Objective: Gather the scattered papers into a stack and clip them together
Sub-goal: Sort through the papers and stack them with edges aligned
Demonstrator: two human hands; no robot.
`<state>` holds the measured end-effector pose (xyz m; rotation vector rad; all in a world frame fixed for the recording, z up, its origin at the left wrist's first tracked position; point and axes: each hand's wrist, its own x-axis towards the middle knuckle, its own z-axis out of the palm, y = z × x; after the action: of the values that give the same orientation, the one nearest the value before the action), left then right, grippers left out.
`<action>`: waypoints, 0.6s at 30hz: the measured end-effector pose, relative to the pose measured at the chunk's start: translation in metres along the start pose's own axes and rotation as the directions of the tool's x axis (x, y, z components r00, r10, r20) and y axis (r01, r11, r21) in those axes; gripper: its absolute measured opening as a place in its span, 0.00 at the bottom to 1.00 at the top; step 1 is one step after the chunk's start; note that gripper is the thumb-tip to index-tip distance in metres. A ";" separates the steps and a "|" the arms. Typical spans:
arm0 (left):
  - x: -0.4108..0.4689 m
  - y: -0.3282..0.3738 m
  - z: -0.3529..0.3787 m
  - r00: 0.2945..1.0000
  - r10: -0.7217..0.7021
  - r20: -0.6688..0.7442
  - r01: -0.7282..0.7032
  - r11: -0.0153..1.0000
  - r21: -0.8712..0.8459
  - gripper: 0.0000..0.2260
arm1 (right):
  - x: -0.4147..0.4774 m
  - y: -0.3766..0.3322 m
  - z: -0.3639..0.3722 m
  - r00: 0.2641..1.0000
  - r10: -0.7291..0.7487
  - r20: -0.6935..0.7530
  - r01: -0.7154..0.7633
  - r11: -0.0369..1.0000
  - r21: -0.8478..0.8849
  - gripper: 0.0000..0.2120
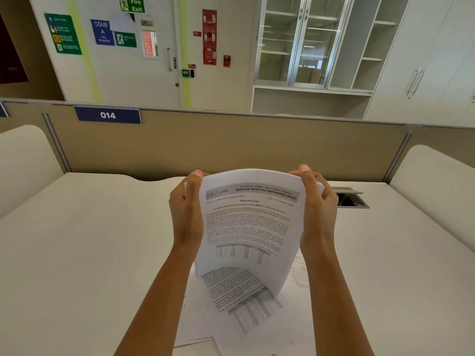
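Left hand: grips the left edge of the paper stack, thumb at the top corner. Right hand: grips the right edge likewise. Stack: upright and bowed, lower edge standing on loose printed sheets lying on the white desk. Beyond: beige partition labelled 014; open cable hatch just right of the right hand.

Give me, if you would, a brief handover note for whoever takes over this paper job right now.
Hands: the left hand grips the left edge of the sheaf; the right hand grips its right edge.
The sheaf stands upright and bowed, its lower edge on the loose sheets lying fanned on the desk.
Done: some papers gathered.
Left: gather the loose sheets, square up, clip. No clip in view.
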<state>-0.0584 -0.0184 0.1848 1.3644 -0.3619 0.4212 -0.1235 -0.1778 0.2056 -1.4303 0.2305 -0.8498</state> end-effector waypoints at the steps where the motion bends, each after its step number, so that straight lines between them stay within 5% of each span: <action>1: 0.001 -0.001 0.000 1.000 -0.004 0.008 0.004 1.000 0.009 0.16 | 0.000 0.001 0.000 1.000 -0.004 -0.001 0.004 1.000 -0.003 0.10; 10: 0.008 0.000 -0.009 0.991 0.057 0.121 -0.054 0.998 -0.026 0.15 | 0.004 0.011 -0.010 0.991 -0.072 0.109 0.070 0.997 0.027 0.03; 12: 0.007 -0.005 -0.016 0.980 0.058 0.192 -0.045 0.997 -0.067 0.21 | 0.002 0.025 -0.019 0.978 -0.032 0.208 0.026 0.999 0.033 0.12; 14: 0.003 -0.020 -0.024 0.968 -0.036 0.249 0.052 0.997 -0.057 0.26 | -0.002 0.044 -0.028 0.953 0.059 0.297 -0.059 0.998 -0.008 0.15; 18: -0.016 -0.065 -0.029 0.895 -0.271 0.356 0.266 0.962 0.062 0.19 | -0.014 0.087 -0.038 0.875 0.247 0.416 -0.200 0.968 -0.153 0.12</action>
<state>-0.0403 -0.0008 0.1159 1.4805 -0.4644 -0.0630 -0.1242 -0.2060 0.1136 -1.6171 0.0987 -0.3170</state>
